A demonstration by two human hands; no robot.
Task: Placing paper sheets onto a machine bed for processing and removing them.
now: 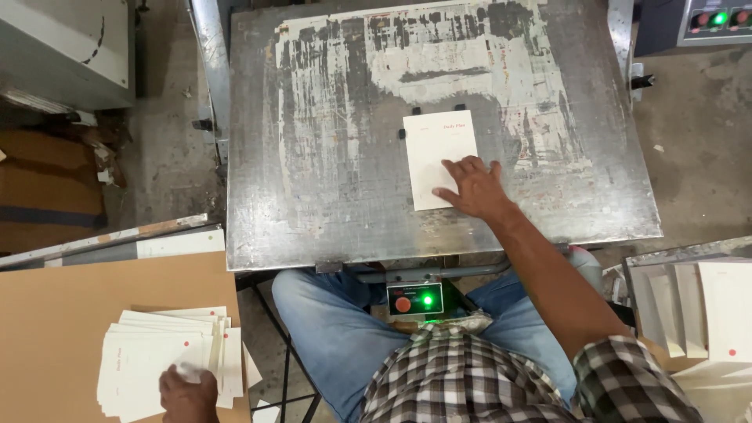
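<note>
A white printed card (435,149) lies on the worn metal plate (329,172) of a press, set against small black stops at its top and left edges. My right hand (472,186) rests flat on the card's lower right corner, fingers spread. My left hand (188,394) lies on a fanned stack of similar white cards (149,352) on a brown board (70,305) at the lower left, fingers touching the top card.
A control box with a red button and a lit green light (415,298) sits under the plate's front edge, above my knees. More white cards (709,309) stand in a tray at the right. A grey machine (66,47) is at upper left, a panel with lights (717,19) at upper right.
</note>
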